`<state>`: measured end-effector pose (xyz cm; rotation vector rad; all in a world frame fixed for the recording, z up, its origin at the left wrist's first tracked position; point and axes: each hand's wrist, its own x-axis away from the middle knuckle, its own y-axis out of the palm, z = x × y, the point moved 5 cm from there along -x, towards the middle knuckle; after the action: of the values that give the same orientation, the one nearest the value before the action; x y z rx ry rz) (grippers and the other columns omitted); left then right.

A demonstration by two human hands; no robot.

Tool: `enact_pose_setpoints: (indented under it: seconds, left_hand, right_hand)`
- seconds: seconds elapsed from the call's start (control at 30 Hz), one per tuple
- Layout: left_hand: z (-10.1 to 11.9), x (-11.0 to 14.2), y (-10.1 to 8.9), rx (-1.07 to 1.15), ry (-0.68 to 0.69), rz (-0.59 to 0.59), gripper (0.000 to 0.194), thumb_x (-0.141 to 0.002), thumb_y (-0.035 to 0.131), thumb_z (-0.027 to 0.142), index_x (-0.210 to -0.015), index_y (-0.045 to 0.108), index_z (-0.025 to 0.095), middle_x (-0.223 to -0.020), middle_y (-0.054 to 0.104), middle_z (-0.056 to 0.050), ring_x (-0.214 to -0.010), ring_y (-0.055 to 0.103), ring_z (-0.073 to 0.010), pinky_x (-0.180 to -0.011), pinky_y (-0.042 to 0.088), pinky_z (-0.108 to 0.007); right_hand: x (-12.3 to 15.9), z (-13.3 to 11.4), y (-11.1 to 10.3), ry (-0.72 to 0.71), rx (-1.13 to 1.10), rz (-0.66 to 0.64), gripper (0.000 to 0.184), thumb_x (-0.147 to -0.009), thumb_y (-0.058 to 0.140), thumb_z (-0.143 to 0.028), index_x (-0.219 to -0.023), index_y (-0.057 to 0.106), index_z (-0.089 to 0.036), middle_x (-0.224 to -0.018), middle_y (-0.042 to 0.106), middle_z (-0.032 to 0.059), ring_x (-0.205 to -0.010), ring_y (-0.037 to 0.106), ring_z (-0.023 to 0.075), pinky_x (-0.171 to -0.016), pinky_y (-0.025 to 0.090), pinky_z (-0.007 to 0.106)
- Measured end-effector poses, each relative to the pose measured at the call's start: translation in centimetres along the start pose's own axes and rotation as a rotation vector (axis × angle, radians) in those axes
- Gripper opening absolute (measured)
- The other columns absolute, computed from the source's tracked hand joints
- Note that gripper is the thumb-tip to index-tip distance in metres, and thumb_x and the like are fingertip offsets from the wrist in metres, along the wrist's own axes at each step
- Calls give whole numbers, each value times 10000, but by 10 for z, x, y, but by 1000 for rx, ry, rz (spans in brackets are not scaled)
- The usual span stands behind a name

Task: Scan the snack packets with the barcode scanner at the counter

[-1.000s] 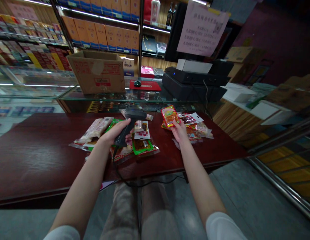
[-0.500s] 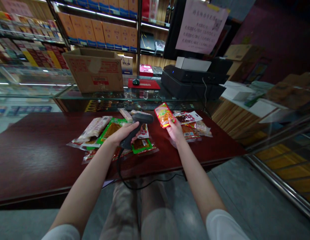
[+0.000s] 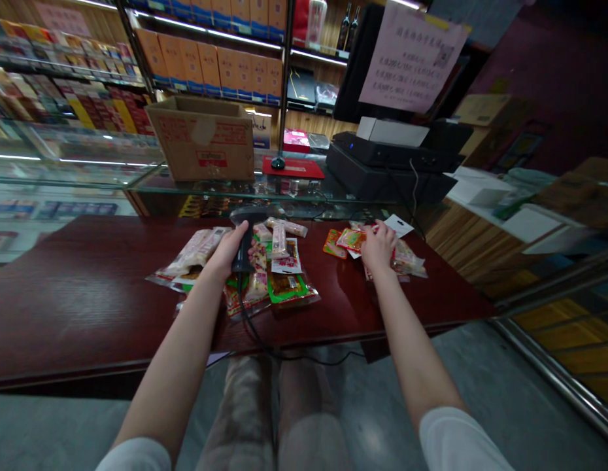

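Observation:
My left hand point(image 3: 238, 252) is wrapped around the handle of a black barcode scanner point(image 3: 244, 242), its head up and its cord hanging over the table edge. Beneath and around it lie snack packets, among them a green-edged packet point(image 3: 287, 286), a small white-wrapped stick point(image 3: 279, 239) and a pale bulky bag point(image 3: 193, 254). Over the right-hand pile, my right hand point(image 3: 378, 247) bends its fingers down onto the packets. A red-and-yellow snack packet point(image 3: 350, 240) is at its thumb side; the fingertips are partly hidden. Just left lies an orange packet point(image 3: 334, 243).
The dark red table point(image 3: 98, 294) meets a glass counter point(image 3: 304, 206). On the counter are an open cardboard box point(image 3: 206, 147), a mouse point(image 3: 277, 163) on a red mat point(image 3: 304, 168), and a black cash-register unit point(image 3: 377, 170). A metal rail point(image 3: 554, 386) runs at right.
My right hand has carried the red-and-yellow packet from near the scanner rightward and down onto the right pile. My left hand has drawn the scanner back left and tilted it more upright.

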<state>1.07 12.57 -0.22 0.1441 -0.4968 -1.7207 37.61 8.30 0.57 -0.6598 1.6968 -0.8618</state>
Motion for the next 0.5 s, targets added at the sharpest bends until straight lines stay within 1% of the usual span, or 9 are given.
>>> enact_pose_setpoints:
  seconds: [0.03, 0.1, 0.13, 0.2, 0.23, 0.27, 0.37, 0.43, 0.5]
  left_hand:
    - [0, 0, 0, -2, 4, -2, 341, -864, 664, 478, -826, 516, 174, -584, 545, 36, -385, 465, -74, -363, 382, -191]
    - [0, 2, 1, -9, 1, -4, 339, -865, 665, 475, -816, 513, 176, -580, 543, 36, -381, 467, -74, -364, 381, -192]
    - [0, 3, 1, -13, -4, -5, 340, -864, 667, 476, -814, 515, 176, -576, 540, 37, -378, 466, -74, -365, 383, -194]
    - [1, 5, 2, -16, -10, -4, 343, -864, 669, 478, -806, 518, 176, -571, 535, 37, -375, 464, -74, -367, 387, -198]
    - [2, 5, 3, -17, -10, 0, 343, -866, 667, 478, -804, 518, 176, -571, 536, 36, -375, 464, -75, -367, 389, -199]
    - [2, 6, 2, -16, -8, 7, 340, -869, 665, 476, -805, 518, 176, -572, 538, 36, -377, 463, -74, -367, 390, -199]
    - [2, 6, 2, -8, -16, 17, 332, -878, 655, 474, -822, 525, 173, -577, 539, 38, -382, 459, -72, -367, 389, -195]
    - [2, 5, 2, -5, -19, 5, 326, -880, 653, 472, -833, 535, 172, -578, 534, 39, -384, 458, -71, -368, 389, -193]
    - [1, 5, 2, -3, -13, -11, 318, -882, 654, 466, -836, 540, 173, -583, 532, 38, -388, 459, -71, -370, 389, -193]
  right_hand:
    - [3, -7, 2, -71, 31, -24, 398, -876, 453, -110, -1184, 696, -182, -1486, 476, 176, -1359, 410, 363, -1110, 273, 584]
    - [11, -22, 12, -234, 44, -131, 359, -921, 442, -147, -1154, 710, -206, -1447, 545, 130, -1354, 453, 299, -1167, 210, 553]
    - [15, -29, 18, -302, 44, -208, 335, -943, 450, -191, -1154, 708, -213, -1404, 589, 119, -1320, 495, 279, -1176, 203, 542]
    - [23, -39, 31, -381, 65, -346, 312, -959, 499, -310, -1182, 692, -208, -1329, 648, 125, -1253, 555, 277, -1166, 228, 546]
    - [26, -42, 36, -394, 88, -383, 336, -952, 528, -361, -1203, 678, -197, -1312, 659, 136, -1242, 564, 289, -1156, 244, 553]
    - [27, -44, 39, -391, 117, -390, 368, -944, 549, -390, -1224, 664, -182, -1313, 658, 151, -1243, 563, 302, -1146, 256, 558]
    - [25, -41, 45, -336, 203, -336, 395, -954, 538, -394, -1238, 649, -141, -1309, 651, 195, -1230, 567, 326, -1131, 257, 581]
    - [22, -36, 47, -277, 237, -318, 389, -965, 517, -398, -1205, 662, -128, -1275, 663, 213, -1209, 576, 339, -1125, 239, 617]
    - [18, -35, 47, -237, 229, -302, 382, -954, 537, -387, -1187, 667, -114, -1284, 651, 233, -1241, 554, 360, -1127, 208, 651]
